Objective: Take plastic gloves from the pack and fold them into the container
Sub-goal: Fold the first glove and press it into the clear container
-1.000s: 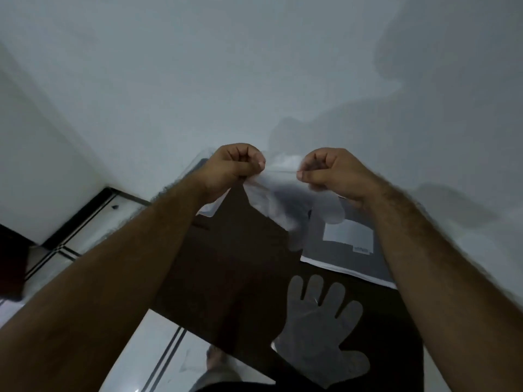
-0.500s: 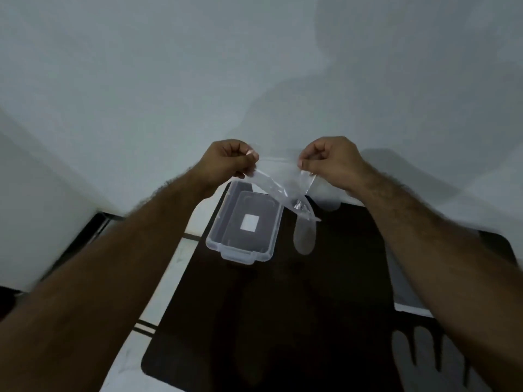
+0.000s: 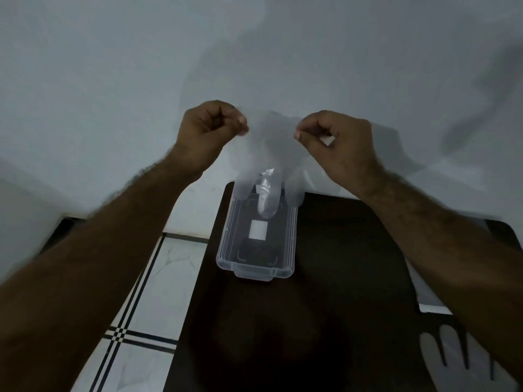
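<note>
At the far left a tiled floor (image 3: 147, 281) shows, pale with dark double lines crossing it, and above it a plain light wall (image 3: 113, 66) fills the upper part of the view. The left forearm comes up from the lower left corner to the left hand (image 3: 210, 131), which is raised in front of the wall. Its grip is pinched together, thumb against forefinger, on one upper corner of a thin clear glove (image 3: 267, 159).

The glove hangs spread between the two hands, cuff edge up and its fingers pointing down. It is so sheer that the wall shows through it; its fingertips overlap the far end of the container in the picture, with the middle one reaching lowest. Whether they touch the container cannot be told.

The container (image 3: 256, 271) is a clear, shallow plastic box standing open on the dark bench (image 3: 325, 278), close to the bench's left edge. A small white square shows at its bottom.

To the right, the right hand (image 3: 336, 145) is raised at about the same height as the left, its grip likewise closed, thumb and forefinger together on the glove's other upper corner.

At the right edge of the bench, partly hidden by the right forearm, lies a flat grey pack (image 3: 430, 298) with a pale border. Nearer, in the lower right corner, a second glove (image 3: 464, 366) lies flat on the bench, fingers pointing away from the person.
</note>
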A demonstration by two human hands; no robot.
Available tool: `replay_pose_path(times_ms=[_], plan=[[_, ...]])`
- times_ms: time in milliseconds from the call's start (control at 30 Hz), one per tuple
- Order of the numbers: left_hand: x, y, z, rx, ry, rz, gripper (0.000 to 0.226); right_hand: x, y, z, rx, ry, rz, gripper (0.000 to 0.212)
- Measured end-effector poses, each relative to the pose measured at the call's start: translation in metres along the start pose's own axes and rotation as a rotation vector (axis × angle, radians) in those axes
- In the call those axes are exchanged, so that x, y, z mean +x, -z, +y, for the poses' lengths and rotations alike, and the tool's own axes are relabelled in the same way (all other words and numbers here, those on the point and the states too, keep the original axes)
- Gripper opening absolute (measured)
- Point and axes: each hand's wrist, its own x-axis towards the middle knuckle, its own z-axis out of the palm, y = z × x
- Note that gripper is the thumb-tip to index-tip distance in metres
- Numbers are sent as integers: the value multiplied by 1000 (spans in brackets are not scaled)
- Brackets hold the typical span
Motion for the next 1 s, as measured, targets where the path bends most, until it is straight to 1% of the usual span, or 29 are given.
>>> replay_pose_path(times_ms=[67,133,200,233,400,500,600,700,833,900,1000], plan=[[-13,4,4,-22,-69,26,1,-13,1,-8,-82,122,30,14],[-31,9,3,1,-108,59,5,-32,-2,-9,-154,259,56,10],[-50,15,-6,60,-118,63,9,-52,-9,-4,-206,362,41,9],[-60,17,-15,107,-115,58,10,-60,-14,1,-226,387,7,10],[-89,16,-76,248,-56,10,14,-91,-47,39,-290,339,-217,12],[-93,15,-116,378,-71,-33,20,-102,-66,58,-337,307,-338,14],[-95,14,-146,520,-81,-77,18,-109,-85,71,-406,265,-462,16],[-96,10,-166,642,-60,-175,15,-115,-102,78,-508,251,-607,17],[-94,7,-183,796,-66,-380,17,-124,-125,82,-604,237,-786,20],[-91,6,-188,862,-67,-470,17,-128,-135,84,-647,231,-872,16],[-85,2,-190,986,-102,-607,17,-134,-143,84,-667,236,-934,9]])
